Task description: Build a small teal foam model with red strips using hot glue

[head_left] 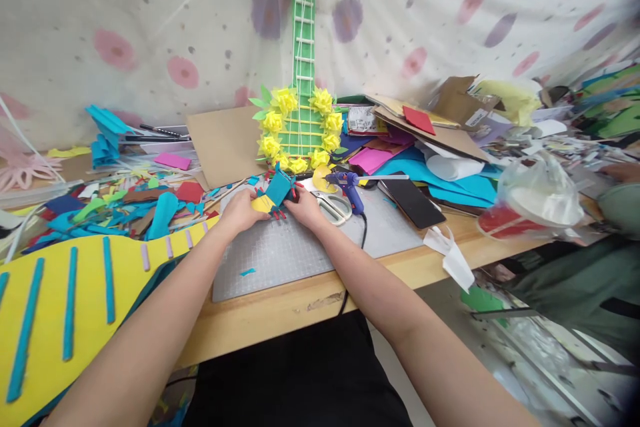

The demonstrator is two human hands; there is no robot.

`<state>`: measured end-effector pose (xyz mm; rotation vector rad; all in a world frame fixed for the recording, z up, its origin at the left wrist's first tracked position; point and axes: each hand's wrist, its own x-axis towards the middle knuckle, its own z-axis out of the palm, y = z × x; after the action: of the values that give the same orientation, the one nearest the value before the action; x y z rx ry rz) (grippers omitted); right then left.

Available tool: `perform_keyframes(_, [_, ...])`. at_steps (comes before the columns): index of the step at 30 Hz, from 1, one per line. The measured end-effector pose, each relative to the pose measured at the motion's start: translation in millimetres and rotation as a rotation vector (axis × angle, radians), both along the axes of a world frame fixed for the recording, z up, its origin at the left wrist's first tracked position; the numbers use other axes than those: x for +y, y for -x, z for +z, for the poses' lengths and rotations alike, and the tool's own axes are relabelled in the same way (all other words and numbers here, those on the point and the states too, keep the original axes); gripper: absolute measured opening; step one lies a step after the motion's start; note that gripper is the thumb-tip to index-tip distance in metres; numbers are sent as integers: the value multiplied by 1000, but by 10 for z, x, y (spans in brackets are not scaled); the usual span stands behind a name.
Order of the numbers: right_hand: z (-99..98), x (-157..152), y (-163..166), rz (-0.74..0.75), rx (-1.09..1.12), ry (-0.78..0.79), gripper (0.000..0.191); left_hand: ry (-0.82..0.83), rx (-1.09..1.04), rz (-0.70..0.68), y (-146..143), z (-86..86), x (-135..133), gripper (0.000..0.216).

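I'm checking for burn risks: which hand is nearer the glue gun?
Right. The right hand is just left of the glue gun; the left hand is farther left, across the blue-and-yellow piece.

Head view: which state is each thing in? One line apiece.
Blue and yellow pegged piece: held between left hand and right hand
Flowered green paper guitar: upright, strung
Blue plastic glue gun: lying down, white stick inserted
White-handled scissors: lying down, open or shut unclear
Black rectangular phone: lying flat, unlit

Bare left arm (160, 320) and right arm (395, 307) reach far, converging; left grip (243, 211) and right grip (306, 209) curl inward, nearly meeting.
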<state>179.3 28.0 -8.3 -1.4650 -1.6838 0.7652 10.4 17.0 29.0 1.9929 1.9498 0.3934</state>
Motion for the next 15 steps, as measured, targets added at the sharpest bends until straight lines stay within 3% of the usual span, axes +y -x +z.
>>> perform_keyframes(9, [-18,-10,2,-13,27,14,42,-60,-77,27,-2,-78,-90,65])
perform_keyframes(15, [-13,-9,0,-6,19,17,36,-99,-87,9,-24,-71,-102,79])
